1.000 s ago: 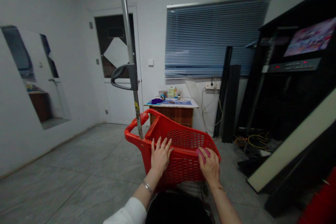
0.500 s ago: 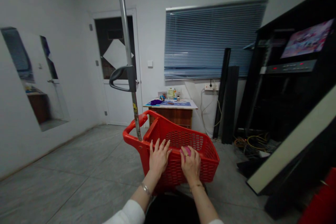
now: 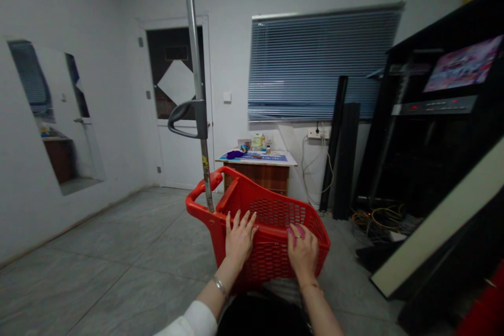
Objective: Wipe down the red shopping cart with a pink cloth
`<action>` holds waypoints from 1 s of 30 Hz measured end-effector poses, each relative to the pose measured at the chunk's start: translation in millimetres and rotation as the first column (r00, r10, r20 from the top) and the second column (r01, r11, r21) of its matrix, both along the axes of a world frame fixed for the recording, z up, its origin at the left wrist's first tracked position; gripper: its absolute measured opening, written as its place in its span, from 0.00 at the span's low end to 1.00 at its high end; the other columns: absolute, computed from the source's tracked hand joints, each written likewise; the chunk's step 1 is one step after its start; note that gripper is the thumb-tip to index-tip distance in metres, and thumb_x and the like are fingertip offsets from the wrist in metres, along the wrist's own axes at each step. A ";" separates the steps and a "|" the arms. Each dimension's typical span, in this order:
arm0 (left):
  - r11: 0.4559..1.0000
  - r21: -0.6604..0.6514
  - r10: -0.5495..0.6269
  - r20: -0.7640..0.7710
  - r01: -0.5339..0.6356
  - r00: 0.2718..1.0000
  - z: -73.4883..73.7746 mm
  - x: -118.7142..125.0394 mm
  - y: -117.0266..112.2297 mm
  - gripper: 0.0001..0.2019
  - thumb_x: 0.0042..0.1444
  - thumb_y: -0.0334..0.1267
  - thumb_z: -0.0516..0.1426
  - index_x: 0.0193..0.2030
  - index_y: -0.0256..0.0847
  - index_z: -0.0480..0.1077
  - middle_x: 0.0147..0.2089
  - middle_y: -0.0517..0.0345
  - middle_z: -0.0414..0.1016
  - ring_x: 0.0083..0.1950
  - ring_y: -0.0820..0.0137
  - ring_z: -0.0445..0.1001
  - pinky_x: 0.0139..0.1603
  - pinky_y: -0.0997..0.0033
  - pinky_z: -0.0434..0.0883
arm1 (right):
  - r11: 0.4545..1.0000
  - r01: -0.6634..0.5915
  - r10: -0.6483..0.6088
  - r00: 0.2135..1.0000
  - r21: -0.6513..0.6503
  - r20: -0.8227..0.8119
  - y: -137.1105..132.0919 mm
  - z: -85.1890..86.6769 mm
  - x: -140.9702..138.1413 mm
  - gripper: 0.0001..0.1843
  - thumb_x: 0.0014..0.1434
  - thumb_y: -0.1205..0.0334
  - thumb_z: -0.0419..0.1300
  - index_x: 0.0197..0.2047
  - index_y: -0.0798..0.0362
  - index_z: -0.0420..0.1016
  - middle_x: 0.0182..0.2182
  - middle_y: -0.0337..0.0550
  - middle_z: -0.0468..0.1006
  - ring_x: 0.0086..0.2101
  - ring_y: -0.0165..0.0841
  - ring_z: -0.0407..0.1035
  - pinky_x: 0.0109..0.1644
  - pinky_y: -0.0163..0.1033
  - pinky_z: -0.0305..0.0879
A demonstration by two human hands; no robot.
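A red plastic shopping cart (image 3: 258,231) with slotted sides stands in front of me, its handle to the left. My left hand (image 3: 239,236) lies on the near rim, fingers spread, with nothing held. Further right along the same rim, my right hand (image 3: 304,252) presses a small pink wad (image 3: 296,231), a cloth or a sponge, against the plastic. Most of the wad is hidden under the fingers. A metal pole (image 3: 192,37) with a dark grey grip (image 3: 189,119) rises at the cart's handle end.
Behind the cart stands a wooden cabinet (image 3: 255,176) with a purple cloth (image 3: 235,154) and small bottles on top. Black panels (image 3: 342,157) lean by the window. Cables (image 3: 378,218) lie on the floor before a dark shelf, and a pale slanted board (image 3: 437,220) is at right.
My right hand has slid right along the cart's rim with the pink wad. My left hand has stayed in about the same place. The view has shifted slightly.
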State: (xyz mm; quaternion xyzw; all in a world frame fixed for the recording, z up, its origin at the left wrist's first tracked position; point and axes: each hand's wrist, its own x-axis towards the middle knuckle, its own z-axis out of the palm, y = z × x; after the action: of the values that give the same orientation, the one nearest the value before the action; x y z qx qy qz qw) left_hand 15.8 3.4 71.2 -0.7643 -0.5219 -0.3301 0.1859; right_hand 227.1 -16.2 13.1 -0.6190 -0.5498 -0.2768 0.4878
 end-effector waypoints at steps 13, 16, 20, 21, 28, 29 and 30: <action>1.000 0.018 0.007 -0.012 -0.007 1.000 0.7 -1.7 -3.7 0.21 0.68 0.47 0.50 0.67 0.57 0.62 0.65 0.61 0.71 0.68 0.54 0.63 0.71 0.40 0.49 | 0.998 -0.053 0.054 0.994 -0.015 0.094 -8.4 -9.9 37.7 0.18 0.67 0.54 0.52 0.52 0.48 0.78 0.51 0.51 0.73 0.50 0.40 0.63 0.55 0.46 0.60; 1.000 0.016 0.005 -0.003 -0.005 1.000 -2.4 0.3 -1.5 0.21 0.69 0.46 0.49 0.67 0.57 0.63 0.65 0.62 0.71 0.68 0.54 0.63 0.72 0.40 0.47 | 0.999 0.016 -0.017 1.000 0.045 0.014 -8.3 -20.2 74.7 0.21 0.68 0.52 0.50 0.49 0.53 0.80 0.48 0.54 0.74 0.48 0.40 0.65 0.54 0.47 0.60; 1.000 0.020 0.009 0.010 -0.009 1.000 -5.6 2.3 0.9 0.21 0.69 0.46 0.50 0.67 0.58 0.62 0.65 0.63 0.72 0.68 0.55 0.64 0.72 0.41 0.46 | 0.994 0.079 -0.074 0.995 0.072 -0.061 -3.9 -14.1 48.3 0.22 0.68 0.52 0.50 0.49 0.55 0.80 0.49 0.57 0.73 0.50 0.42 0.64 0.55 0.48 0.60; 1.000 0.021 0.010 0.011 -0.010 1.000 -5.9 2.6 1.2 0.21 0.69 0.47 0.50 0.67 0.58 0.62 0.64 0.63 0.72 0.67 0.55 0.64 0.72 0.41 0.46 | 0.996 0.061 -0.058 0.997 0.064 -0.056 -2.2 -9.3 29.1 0.21 0.68 0.53 0.50 0.50 0.54 0.80 0.50 0.56 0.72 0.51 0.42 0.64 0.55 0.48 0.59; 1.000 0.023 -0.005 -0.006 0.005 1.000 -4.0 -0.3 0.0 0.22 0.69 0.44 0.48 0.69 0.57 0.59 0.65 0.62 0.71 0.68 0.57 0.63 0.73 0.41 0.46 | 0.988 -0.144 0.146 0.989 -0.060 0.028 4.7 15.8 -73.4 0.19 0.69 0.55 0.51 0.58 0.47 0.74 0.54 0.51 0.72 0.52 0.41 0.62 0.56 0.47 0.61; 1.000 0.027 -0.009 -0.009 0.009 1.000 -4.0 -1.1 -0.3 0.23 0.69 0.44 0.47 0.70 0.57 0.58 0.65 0.62 0.71 0.68 0.57 0.63 0.73 0.41 0.45 | 0.985 -0.159 0.162 0.986 -0.065 0.045 3.9 14.6 -68.8 0.19 0.69 0.55 0.51 0.59 0.46 0.73 0.54 0.51 0.72 0.52 0.40 0.62 0.56 0.47 0.61; 0.999 0.030 -0.011 -0.011 0.011 1.000 -4.0 -1.6 -0.4 0.23 0.69 0.44 0.47 0.70 0.56 0.57 0.66 0.61 0.71 0.68 0.57 0.63 0.73 0.42 0.45 | 0.983 -0.172 0.176 0.982 -0.068 0.065 2.9 12.2 -59.2 0.20 0.69 0.55 0.51 0.59 0.46 0.73 0.54 0.50 0.72 0.52 0.40 0.62 0.56 0.47 0.61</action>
State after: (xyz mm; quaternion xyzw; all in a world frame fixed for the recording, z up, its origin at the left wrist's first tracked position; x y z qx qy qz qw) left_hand 14.1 2.9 67.2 -0.7659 -0.5118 -0.3349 0.1983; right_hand 167.8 -13.3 25.4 -0.5732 -0.6270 -0.2377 0.4710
